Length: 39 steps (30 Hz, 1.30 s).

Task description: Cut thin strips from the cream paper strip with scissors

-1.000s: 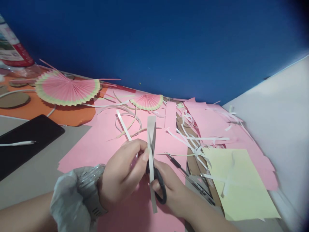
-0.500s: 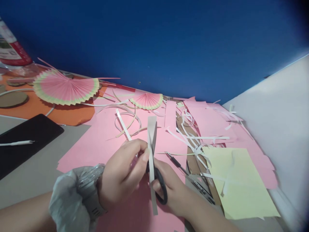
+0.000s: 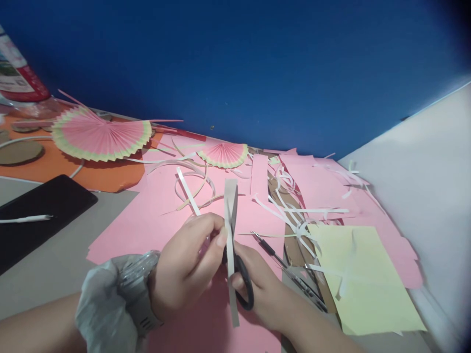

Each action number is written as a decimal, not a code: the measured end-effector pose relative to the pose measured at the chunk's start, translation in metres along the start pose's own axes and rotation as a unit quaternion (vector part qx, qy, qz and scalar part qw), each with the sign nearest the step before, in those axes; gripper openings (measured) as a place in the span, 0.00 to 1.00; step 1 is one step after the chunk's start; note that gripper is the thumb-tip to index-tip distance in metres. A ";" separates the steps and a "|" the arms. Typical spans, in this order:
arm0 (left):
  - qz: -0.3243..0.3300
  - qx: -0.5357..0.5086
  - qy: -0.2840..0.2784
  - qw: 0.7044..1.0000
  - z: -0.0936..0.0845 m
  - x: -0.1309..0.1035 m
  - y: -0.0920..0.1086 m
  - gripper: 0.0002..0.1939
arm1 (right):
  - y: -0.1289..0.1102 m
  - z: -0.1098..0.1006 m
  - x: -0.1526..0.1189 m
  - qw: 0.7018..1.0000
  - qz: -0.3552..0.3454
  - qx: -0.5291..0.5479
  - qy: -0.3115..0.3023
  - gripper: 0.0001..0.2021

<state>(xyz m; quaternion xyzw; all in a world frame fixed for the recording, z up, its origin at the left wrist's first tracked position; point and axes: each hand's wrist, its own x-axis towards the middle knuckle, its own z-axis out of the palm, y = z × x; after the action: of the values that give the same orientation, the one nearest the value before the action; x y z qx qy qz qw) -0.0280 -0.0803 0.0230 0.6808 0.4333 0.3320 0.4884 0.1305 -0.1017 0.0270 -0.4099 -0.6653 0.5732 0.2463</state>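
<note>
A pale paper strip (image 3: 231,255) stands roughly upright in the middle, pinched between the thumb and fingers of my left hand (image 3: 191,260). My right hand (image 3: 255,282) has its fingers in the black handle of the scissors (image 3: 245,282). The scissor blades point away from me and lie against the strip, slightly apart near its upper part. Another white strip (image 3: 188,191) sticks up behind my left hand. Pink paper (image 3: 128,225) lies beneath both hands.
Two pleated pink fans (image 3: 105,135) lie at the back. On the left are a black phone (image 3: 55,201), a cable and a bottle (image 3: 22,73). Pens (image 3: 268,245), white paper scraps and a yellow sheet (image 3: 368,279) lie on the right. A blue partition rises behind.
The scissor blades look slightly closer together. Both hands otherwise keep almost the same position and grip.
</note>
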 end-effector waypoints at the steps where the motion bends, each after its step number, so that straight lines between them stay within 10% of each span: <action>1: 0.003 0.000 0.000 1.000 0.000 0.000 0.000 0.11 | 0.000 0.000 0.000 1.000 -0.001 0.000 0.002 0.25; 39: 0.030 0.004 0.034 0.999 -0.004 0.005 0.004 0.09 | -0.001 -0.001 0.000 1.000 0.000 -0.017 -0.005 0.26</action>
<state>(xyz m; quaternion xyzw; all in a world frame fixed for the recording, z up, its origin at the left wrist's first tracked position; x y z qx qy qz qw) -0.0284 -0.0745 0.0286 0.6835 0.4303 0.3675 0.4610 0.1311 -0.1016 0.0277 -0.4109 -0.6761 0.5643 0.2360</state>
